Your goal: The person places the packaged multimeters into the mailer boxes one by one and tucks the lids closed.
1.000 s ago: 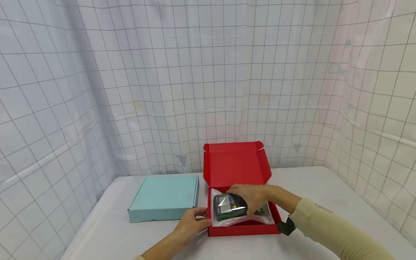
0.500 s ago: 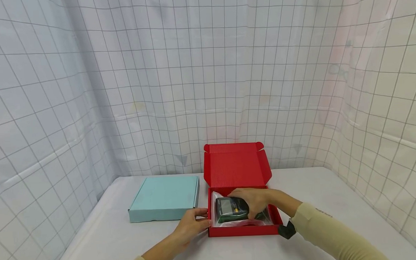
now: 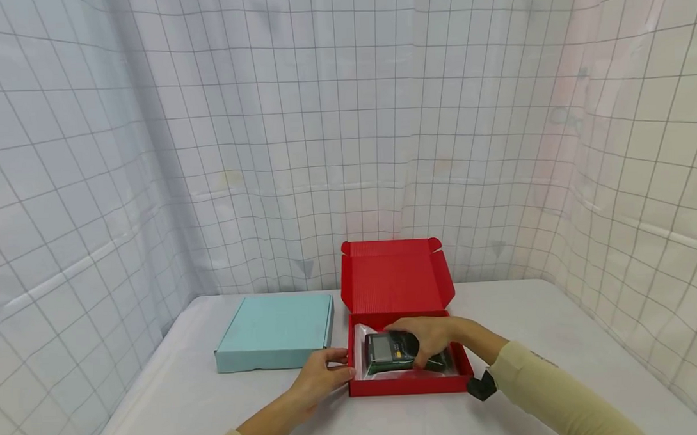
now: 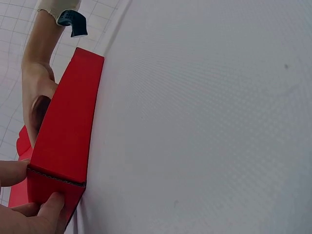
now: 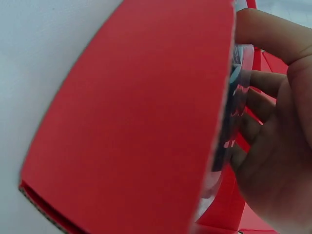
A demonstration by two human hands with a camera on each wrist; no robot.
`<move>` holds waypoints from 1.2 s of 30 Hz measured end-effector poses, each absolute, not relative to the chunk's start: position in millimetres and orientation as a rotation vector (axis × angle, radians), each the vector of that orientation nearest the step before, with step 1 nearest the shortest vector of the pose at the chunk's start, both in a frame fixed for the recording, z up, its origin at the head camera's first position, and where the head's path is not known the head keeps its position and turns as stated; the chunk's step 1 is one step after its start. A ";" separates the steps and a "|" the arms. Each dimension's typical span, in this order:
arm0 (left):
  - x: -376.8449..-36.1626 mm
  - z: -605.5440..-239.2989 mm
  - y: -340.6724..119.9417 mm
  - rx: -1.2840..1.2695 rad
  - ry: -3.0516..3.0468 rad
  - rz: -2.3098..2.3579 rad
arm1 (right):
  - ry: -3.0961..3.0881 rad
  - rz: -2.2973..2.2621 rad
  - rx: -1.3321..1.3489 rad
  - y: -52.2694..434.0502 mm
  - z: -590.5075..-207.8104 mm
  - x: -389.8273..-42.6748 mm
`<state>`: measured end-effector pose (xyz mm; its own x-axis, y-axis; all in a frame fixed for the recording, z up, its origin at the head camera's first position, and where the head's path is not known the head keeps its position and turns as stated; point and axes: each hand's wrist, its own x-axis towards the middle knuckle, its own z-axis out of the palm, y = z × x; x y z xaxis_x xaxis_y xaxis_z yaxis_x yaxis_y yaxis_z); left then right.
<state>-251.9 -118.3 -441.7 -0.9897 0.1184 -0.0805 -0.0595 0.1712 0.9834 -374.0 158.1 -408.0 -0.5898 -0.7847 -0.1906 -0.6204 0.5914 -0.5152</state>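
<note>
An open red cardboard box [image 3: 406,386] lies on the white table, its lid [image 3: 393,277] standing up at the back. Inside it is a dark green device [image 3: 388,352] with a grey screen, wrapped in a clear plastic bag [image 3: 362,364]. My right hand [image 3: 430,342] grips the device from above, inside the box; the right wrist view shows its fingers [image 5: 273,141] curled round the bagged device behind the red box wall [image 5: 146,122]. My left hand [image 3: 322,375] holds the box's front left corner, thumb and fingers [image 4: 46,209] pinching the red corner [image 4: 58,175].
A closed light blue flat box [image 3: 277,332] lies on the table left of the red one. Checked white curtains hang on all sides. The white tabletop [image 3: 560,325] stretches right of the red box and in front of it.
My right hand has lowered the bagged device deeper into the red box and shifted it slightly right. The left hand has stayed on the box corner.
</note>
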 end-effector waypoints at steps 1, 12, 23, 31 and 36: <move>-251.7 -441.8 -118.1 0.059 2.293 1.938 | 2.442 -0.556 -1.124 157.9 -408.1 -373.1; -250.3 -437.7 -117.2 0.056 2.301 1.935 | 2.482 -0.593 -1.113 155.8 -403.5 -370.0; -251.1 -436.4 -117.4 0.047 2.311 1.930 | 2.500 -0.632 -1.135 159.2 -392.2 -367.6; -251.9 -437.7 -118.4 0.079 2.357 1.903 | 2.510 -0.689 -1.160 168.6 -386.3 -369.1; -253.4 -434.6 -120.1 0.123 2.416 1.859 | 2.529 -0.698 -1.178 173.4 -377.7 -372.1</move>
<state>-253.4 -120.1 -434.6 -0.9927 0.1184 -0.0223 0.0088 0.2557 0.9667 -372.1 173.4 -377.7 -0.6356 -0.7712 -0.0356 -0.6439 0.5549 -0.5268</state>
